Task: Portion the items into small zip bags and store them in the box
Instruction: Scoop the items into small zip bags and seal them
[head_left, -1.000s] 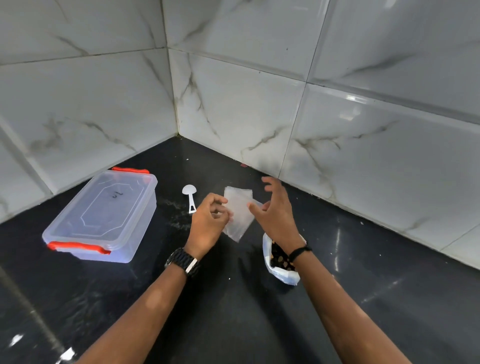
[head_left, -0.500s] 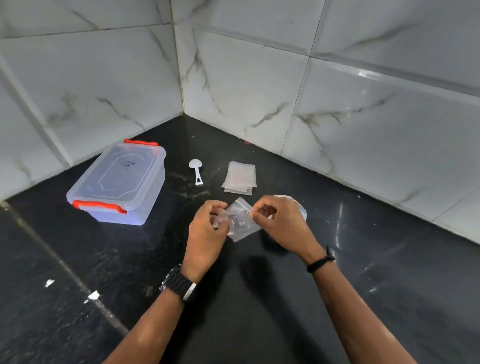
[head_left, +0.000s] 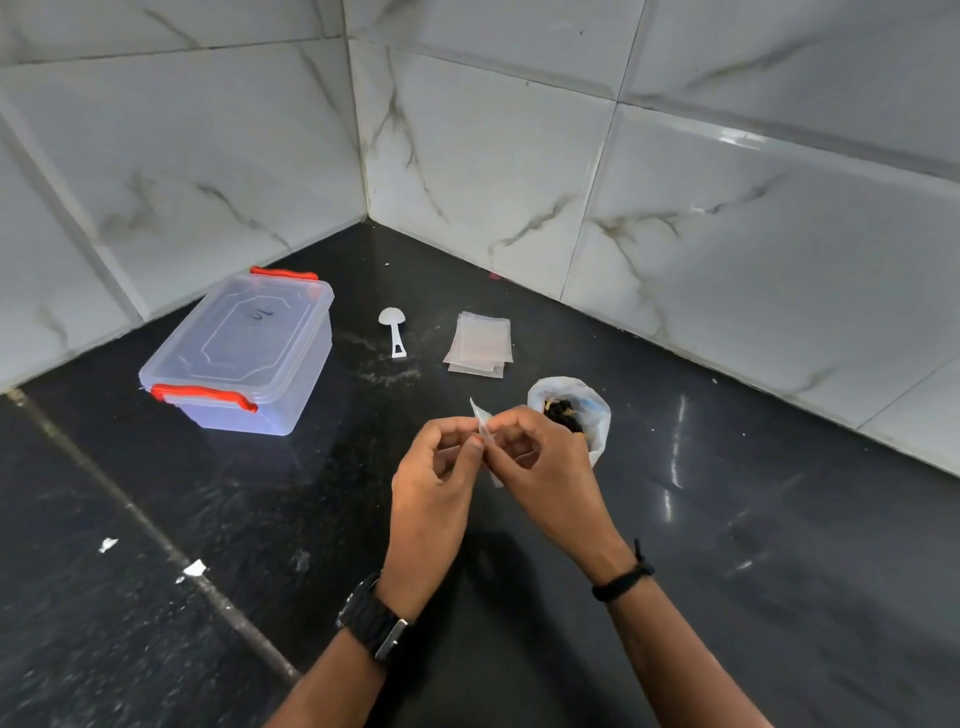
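One head-worn wide-angle view, looking forward and steeply down into the white marble-tiled wall corner (head_left: 363, 218), close above the glossy black stone table (head_left: 727, 571), forearms entering from the bottom edge.

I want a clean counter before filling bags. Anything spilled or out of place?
Pale scraps lie on the counter at lower left, and a dusty smear sits by the spoon. The box is closed and the bag stack slightly fanned; nothing spilled.
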